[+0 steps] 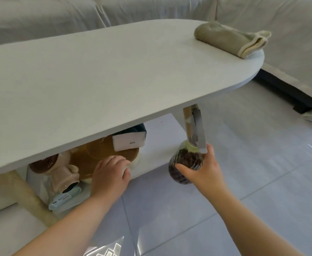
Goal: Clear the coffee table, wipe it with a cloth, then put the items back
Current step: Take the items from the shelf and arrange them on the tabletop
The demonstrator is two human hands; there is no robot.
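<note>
The white oval coffee table (99, 74) fills the middle of the view, bare except for a folded beige cloth (231, 38) at its far right end. On the lower shelf (155, 154) lie an amber round plate (103, 156), a white box (128, 143), a small tan fan (59, 167) and a pale blue packet (64, 198). My left hand (110, 174) rests on the front rim of the amber plate. My right hand (201, 169) grips a round jar of dark contents (184, 163) with a pale lid, held off the shelf's right end beside the table leg (188, 122).
A sofa under a pale cover (151, 10) runs behind the table and down the right side, with a dark base (284, 89) showing. Glossy light floor tiles (244, 182) spread in front and to the right.
</note>
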